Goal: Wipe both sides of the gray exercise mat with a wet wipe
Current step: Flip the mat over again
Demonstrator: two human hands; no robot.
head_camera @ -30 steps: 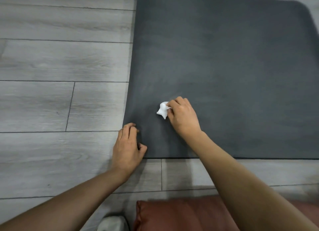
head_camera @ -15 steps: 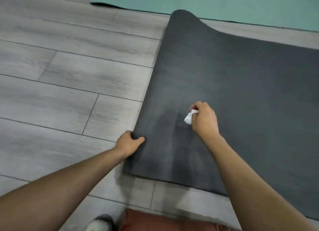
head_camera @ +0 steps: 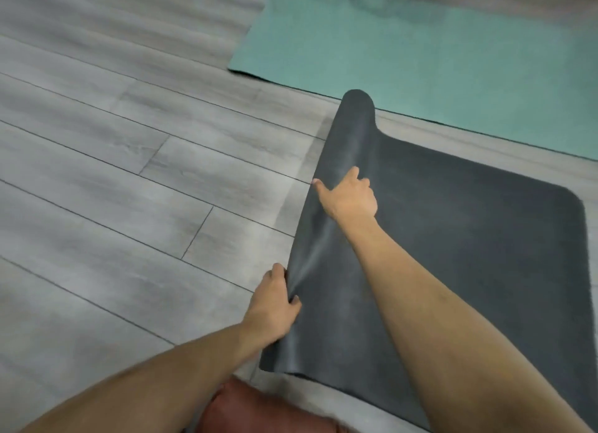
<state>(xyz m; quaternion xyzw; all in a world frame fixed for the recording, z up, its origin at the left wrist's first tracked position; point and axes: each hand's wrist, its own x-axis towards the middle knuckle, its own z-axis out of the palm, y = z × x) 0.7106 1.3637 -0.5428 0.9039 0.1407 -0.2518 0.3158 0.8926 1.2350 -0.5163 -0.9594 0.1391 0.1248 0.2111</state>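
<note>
Mat position: where its left edge lifts off the floor, the gray exercise mat [head_camera: 469,254] folds over toward the right, while the rest lies flat on the gray plank floor [head_camera: 113,190].
Mat axis: the raised edge runs from near the bottom centre up and slightly right to a curled far corner; how far the mat reaches to the right cannot be told, since it runs out of view at the lower right.
Mat neighbours: a teal mat [head_camera: 420,54] lies flat just beyond the curled far corner, apart from it by a strip of floor; a reddish-brown cushion [head_camera: 259,413] sits at the bottom edge, just beside the mat's near corner.
Left hand: the left hand [head_camera: 275,306] grips the lifted edge at the near end, thumb on the upper face and fingers wrapped behind the fold; its forearm comes in from the lower left.
Right hand: the right hand [head_camera: 351,196] grasps the same edge farther along, thumb hooked over the rim, index finger stretched along the surface; the arm crosses the mat from the lower right.
Wipe: not visible; whether it sits in the right palm cannot be told.
</note>
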